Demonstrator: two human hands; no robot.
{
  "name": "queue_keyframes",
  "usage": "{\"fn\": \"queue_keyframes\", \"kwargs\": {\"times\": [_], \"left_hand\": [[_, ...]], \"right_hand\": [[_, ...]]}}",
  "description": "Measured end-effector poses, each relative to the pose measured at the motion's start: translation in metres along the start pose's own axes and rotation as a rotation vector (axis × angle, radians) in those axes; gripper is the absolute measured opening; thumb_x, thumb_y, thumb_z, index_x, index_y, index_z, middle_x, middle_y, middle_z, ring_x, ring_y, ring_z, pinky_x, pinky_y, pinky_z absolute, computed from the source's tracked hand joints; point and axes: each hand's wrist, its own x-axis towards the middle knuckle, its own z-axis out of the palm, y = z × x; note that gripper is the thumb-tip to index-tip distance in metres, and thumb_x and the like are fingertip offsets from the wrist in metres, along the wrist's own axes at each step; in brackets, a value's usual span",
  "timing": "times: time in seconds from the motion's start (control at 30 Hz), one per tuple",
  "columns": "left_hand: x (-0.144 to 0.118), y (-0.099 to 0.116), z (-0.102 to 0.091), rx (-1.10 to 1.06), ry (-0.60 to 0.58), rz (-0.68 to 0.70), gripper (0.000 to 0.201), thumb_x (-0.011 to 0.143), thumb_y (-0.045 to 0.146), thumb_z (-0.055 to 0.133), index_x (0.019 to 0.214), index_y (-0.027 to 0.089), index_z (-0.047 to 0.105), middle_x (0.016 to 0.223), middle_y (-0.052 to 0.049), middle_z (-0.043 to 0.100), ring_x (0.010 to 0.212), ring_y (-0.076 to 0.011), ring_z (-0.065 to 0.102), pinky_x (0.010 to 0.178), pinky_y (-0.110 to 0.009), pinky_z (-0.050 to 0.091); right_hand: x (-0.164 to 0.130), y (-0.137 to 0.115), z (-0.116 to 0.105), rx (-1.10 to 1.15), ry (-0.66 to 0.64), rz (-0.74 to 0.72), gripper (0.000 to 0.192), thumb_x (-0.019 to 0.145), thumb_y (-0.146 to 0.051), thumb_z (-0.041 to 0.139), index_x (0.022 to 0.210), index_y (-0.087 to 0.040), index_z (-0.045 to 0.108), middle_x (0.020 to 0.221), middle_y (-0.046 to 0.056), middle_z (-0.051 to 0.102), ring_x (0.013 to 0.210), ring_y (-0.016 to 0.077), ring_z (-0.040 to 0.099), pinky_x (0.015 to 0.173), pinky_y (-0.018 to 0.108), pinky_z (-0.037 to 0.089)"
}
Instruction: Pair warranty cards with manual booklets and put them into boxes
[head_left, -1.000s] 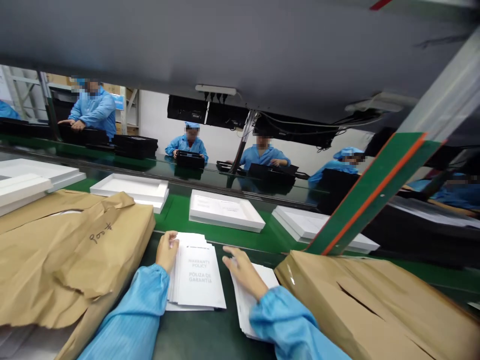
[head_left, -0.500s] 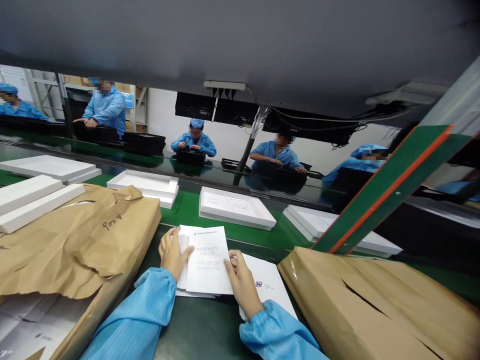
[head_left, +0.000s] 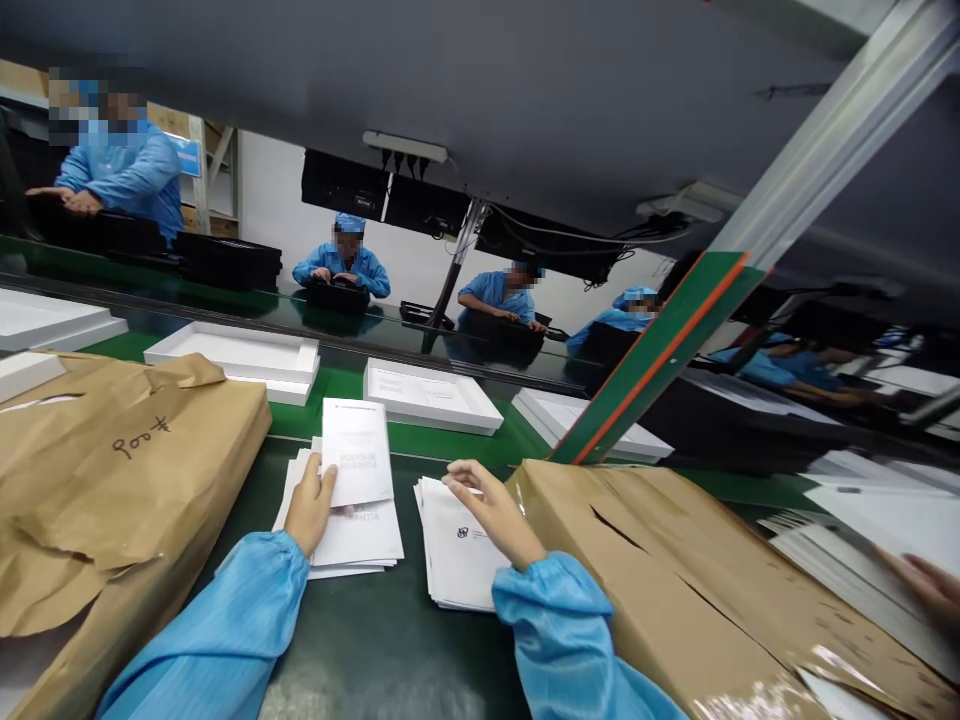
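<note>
My left hand (head_left: 311, 510) grips a folded white warranty leaflet (head_left: 358, 450) by its left side, thumb on the front. The leaflet stands tilted up above a pile of similar leaflets (head_left: 367, 545) on the dark green bench. Over to the right, my right hand (head_left: 491, 510) hovers at the upper edge of a stack of white booklets (head_left: 454, 560) with a small round dark logo. Its fingers are bent and slightly apart, with nothing visible between them. Whether a fingertip touches the top booklet I cannot tell.
Brown paper packages flank the bench, one left (head_left: 150, 470) and one right (head_left: 660, 560). Behind, white box trays (head_left: 435, 400) stand on a green belt (head_left: 341, 420). A slanted post (head_left: 652, 360) rises at right. Co-workers in blue work opposite; another person's hand (head_left: 926, 590) shows far right.
My right hand has let go of the warranty leaflet and moved over the booklet stack. My left hand keeps the leaflet, now raised more upright. The view has swung right.
</note>
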Motion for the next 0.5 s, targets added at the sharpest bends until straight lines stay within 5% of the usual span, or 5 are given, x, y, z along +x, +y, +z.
{"fn": "queue_keyframes", "kwargs": {"times": [0.1, 0.27, 0.37, 0.5], "left_hand": [[0.003, -0.004, -0.002, 0.053, 0.053, 0.017, 0.021, 0.07, 0.039, 0.036, 0.078, 0.021, 0.04, 0.073, -0.001, 0.056, 0.06, -0.0158, 0.055, 0.058, -0.027, 0.041], [0.006, -0.008, -0.003, 0.134, 0.075, 0.038, 0.019, 0.07, 0.039, 0.036, 0.078, 0.022, 0.041, 0.076, -0.002, 0.056, 0.077, -0.0187, 0.053, 0.067, -0.028, 0.038], [0.006, -0.008, -0.003, 0.143, 0.074, 0.027, 0.019, 0.07, 0.039, 0.036, 0.076, 0.022, 0.04, 0.076, -0.001, 0.056, 0.075, -0.0188, 0.052, 0.067, -0.028, 0.037], [0.006, -0.009, -0.004, 0.163, 0.074, 0.032, 0.018, 0.07, 0.039, 0.036, 0.076, 0.022, 0.04, 0.076, 0.0, 0.056, 0.072, -0.0181, 0.052, 0.065, -0.027, 0.037]], "right_hand": [[-0.018, 0.002, -0.015, -0.414, -0.137, 0.029, 0.034, 0.062, -0.033, 0.051, 0.094, -0.021, 0.048, 0.098, 0.006, 0.051, 0.096, 0.0203, 0.042, 0.079, 0.033, 0.032], [-0.055, 0.002, -0.009, -0.893, -0.272, 0.202, 0.063, 0.047, -0.03, 0.063, 0.106, -0.019, 0.044, 0.116, 0.013, 0.039, 0.111, 0.0289, 0.025, 0.086, 0.046, 0.02], [-0.069, 0.001, -0.007, -0.972, -0.249, 0.193, 0.055, 0.051, -0.024, 0.06, 0.104, -0.021, 0.045, 0.113, 0.012, 0.043, 0.107, 0.0283, 0.031, 0.085, 0.047, 0.02], [-0.078, -0.006, -0.01, -0.926, -0.214, 0.104, 0.023, 0.062, -0.018, 0.05, 0.084, -0.023, 0.054, 0.093, 0.007, 0.057, 0.092, 0.0234, 0.047, 0.078, 0.038, 0.03]]}}
